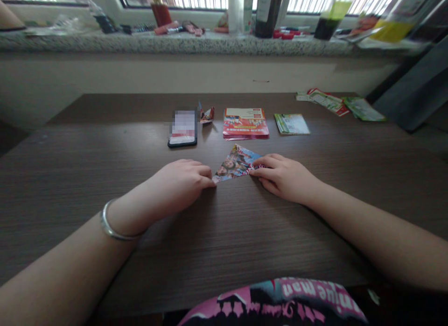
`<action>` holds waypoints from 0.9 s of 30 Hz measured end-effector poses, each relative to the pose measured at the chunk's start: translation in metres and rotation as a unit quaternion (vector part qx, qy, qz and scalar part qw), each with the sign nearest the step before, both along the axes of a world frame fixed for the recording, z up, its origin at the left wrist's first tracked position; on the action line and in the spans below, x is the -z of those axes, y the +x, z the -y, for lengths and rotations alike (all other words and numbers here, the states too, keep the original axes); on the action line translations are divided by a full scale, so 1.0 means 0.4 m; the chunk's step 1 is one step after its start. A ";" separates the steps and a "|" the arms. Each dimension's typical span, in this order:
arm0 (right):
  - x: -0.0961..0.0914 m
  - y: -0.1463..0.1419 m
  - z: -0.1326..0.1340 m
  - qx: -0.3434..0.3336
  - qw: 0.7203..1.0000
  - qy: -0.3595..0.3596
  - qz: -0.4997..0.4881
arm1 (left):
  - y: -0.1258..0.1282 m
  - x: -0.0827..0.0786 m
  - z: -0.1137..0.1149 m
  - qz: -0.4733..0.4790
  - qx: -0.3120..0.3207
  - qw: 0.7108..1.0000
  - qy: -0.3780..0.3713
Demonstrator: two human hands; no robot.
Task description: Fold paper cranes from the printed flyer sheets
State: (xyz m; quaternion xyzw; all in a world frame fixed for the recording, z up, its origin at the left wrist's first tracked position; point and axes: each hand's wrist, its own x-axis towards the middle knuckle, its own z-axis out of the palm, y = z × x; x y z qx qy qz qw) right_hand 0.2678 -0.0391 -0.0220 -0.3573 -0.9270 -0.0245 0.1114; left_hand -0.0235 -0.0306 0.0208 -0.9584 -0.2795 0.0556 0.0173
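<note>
A triangular piece of folded printed paper lies on the dark wooden table, its point facing away from me. At its left corner, my left hand has its thumb and fingers closed in a pinch on the tip. My right hand rests over the right corner with its fingers pressing down on the paper, hiding that corner. The left wrist wears a silver bangle. Just beyond the paper is a stack of red printed leaflets.
Behind my left hand lie a phone and a small folded paper piece. Green-and-white cards sit right of the leaflets, with more papers at the far right. Bottles and small items line the granite windowsill.
</note>
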 end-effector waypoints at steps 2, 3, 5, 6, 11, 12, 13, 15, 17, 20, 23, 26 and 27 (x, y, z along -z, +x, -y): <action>0.001 0.001 0.000 0.002 1.000 -0.001 0.001 | -0.006 -0.001 -0.001 -0.003 -0.002 1.000 0.001; 0.001 0.002 -0.001 0.001 1.000 0.000 0.001 | -0.008 -0.001 -0.002 -0.001 -0.002 1.000 0.005; 0.003 0.004 -0.001 -0.003 1.000 0.000 0.000 | -0.012 -0.001 -0.004 -0.005 0.000 1.000 0.004; 0.004 0.005 -0.001 -0.004 1.000 0.000 -0.001 | -0.015 -0.002 -0.007 -0.007 0.002 1.000 0.000; 0.009 0.006 0.000 -0.006 1.000 0.000 -0.002 | -0.039 0.002 -0.029 0.018 0.004 0.999 -0.050; 0.009 0.007 0.001 -0.006 1.000 -0.001 -0.001 | -0.046 0.003 -0.034 0.027 0.004 0.998 -0.059; 0.010 0.007 0.001 -0.005 1.000 -0.002 0.000 | -0.053 0.004 -0.038 0.030 0.006 0.997 -0.064; 0.011 0.007 0.001 -0.003 1.000 0.000 0.001 | -0.061 0.006 -0.043 0.013 0.009 0.999 -0.051; 0.012 0.007 0.001 -0.001 1.000 0.006 0.001 | -0.057 0.005 -0.039 -0.019 -0.003 1.000 0.000; 0.008 0.002 0.003 0.001 1.000 0.018 0.010 | -0.030 0.003 -0.017 0.018 -0.041 0.997 0.059; -0.002 -0.010 0.008 0.010 0.999 0.033 0.030 | 0.008 0.015 0.011 0.105 -0.018 0.992 0.074; -0.013 -0.028 0.013 0.002 0.999 0.035 0.027 | 0.037 0.043 0.028 0.138 -0.011 0.987 0.083; -0.015 -0.033 0.015 -0.003 0.999 0.032 0.021 | 0.043 0.054 0.029 0.133 -0.012 0.988 0.075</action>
